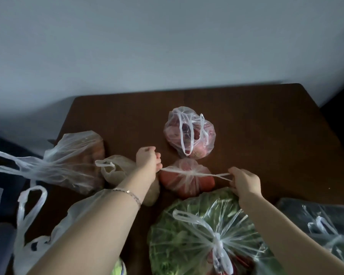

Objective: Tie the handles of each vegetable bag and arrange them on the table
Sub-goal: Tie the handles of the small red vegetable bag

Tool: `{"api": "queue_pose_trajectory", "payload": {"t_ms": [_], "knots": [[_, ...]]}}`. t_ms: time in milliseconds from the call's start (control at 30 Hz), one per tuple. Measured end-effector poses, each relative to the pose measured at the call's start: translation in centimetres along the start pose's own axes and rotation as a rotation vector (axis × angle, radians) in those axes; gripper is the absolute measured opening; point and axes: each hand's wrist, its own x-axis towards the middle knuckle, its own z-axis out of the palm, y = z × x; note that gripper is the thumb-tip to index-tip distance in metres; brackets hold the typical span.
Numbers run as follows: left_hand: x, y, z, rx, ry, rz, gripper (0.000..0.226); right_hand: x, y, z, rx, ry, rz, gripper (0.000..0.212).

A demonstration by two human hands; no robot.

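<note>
A clear bag of red-orange vegetables lies at the middle of the brown table. Its two handles are crossed over the top and stretched tight sideways. My left hand grips the left handle end; my right hand grips the right one. Behind it an untied bag of red produce sits with loose handle loops. A big bag of green leaves lies in front, its handles knotted.
At the left lie a clear bag with brown contents, a small beige bag and a white bag with loose handles. A knotted bag of dark greens fills the right front corner. A grey wall stands behind the table.
</note>
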Motion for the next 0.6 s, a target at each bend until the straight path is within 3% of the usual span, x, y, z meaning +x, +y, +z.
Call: {"api": "queue_pose_trajectory", "payload": {"t_ms": [33, 100, 200, 233, 300, 400, 533, 600], "knots": [[-0.5, -0.4, 0.2, 0.265, 0.025, 0.243, 0.025, -0.4, -0.1, 0.4, -0.178, 0.034, -0.133, 0.029], [-2.4, -2.0, 0.4, 0.649, -0.112, 0.683, 0.027, -1.4, -0.5, 1.4, -0.392, -0.012, -0.425, 0.032], [-4.2, -4.4, 0.1, 0.97, -0.372, 0.917, 0.036, -2.3, 0.1, 2.7, -0.572, -0.353, -0.796, 0.026], [-3.9, -5.5, 0.0, 1.053, -0.414, 0.968, 0.041, -2.3, 0.7, 3.1, -0.679, -0.468, -0.878, 0.016], [-3.4, -7.1, -0.3, 1.26, -0.384, 1.075, 0.048, -1.7, 2.1, 3.7, -0.865, -0.593, -0.975, 0.017], [-2.5, -8.2, -0.5, 1.441, -0.32, 1.097, 0.045, -1.3, 3.1, 4.1, -1.001, -0.587, -0.951, 0.023], [-2.5, -8.2, -0.4, 1.395, -0.276, 1.135, 0.048, -1.4, 3.4, 4.5, -1.063, -0.572, -0.931, 0.024], [-3.0, -7.5, 0.0, 1.304, -0.316, 1.09, 0.05, -1.8, 2.7, 4.3, -0.966, -0.581, -0.875, 0.018]]}}
